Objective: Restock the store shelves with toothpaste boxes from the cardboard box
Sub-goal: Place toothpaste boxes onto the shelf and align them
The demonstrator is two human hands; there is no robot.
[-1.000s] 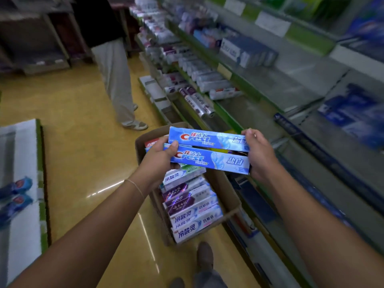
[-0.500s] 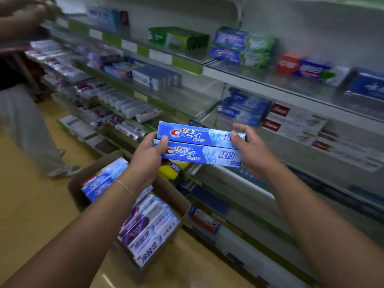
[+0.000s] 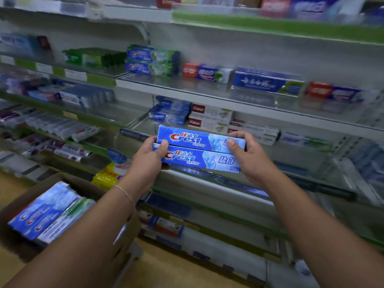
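The left hand point(image 3: 145, 163) and right hand point(image 3: 249, 161) each grip one end of two stacked toothpaste boxes point(image 3: 199, 149) in front of the shelf point(image 3: 187, 177), not yet placed, while the cardboard box point(image 3: 62, 183) below-left of it holds many more.

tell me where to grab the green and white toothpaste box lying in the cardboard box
Grip the green and white toothpaste box across its long sides near the middle, coming from above: it lies flat, packed against the blue toothpaste boxes, and the brown cardboard box is open on top. Blur hides its ends.
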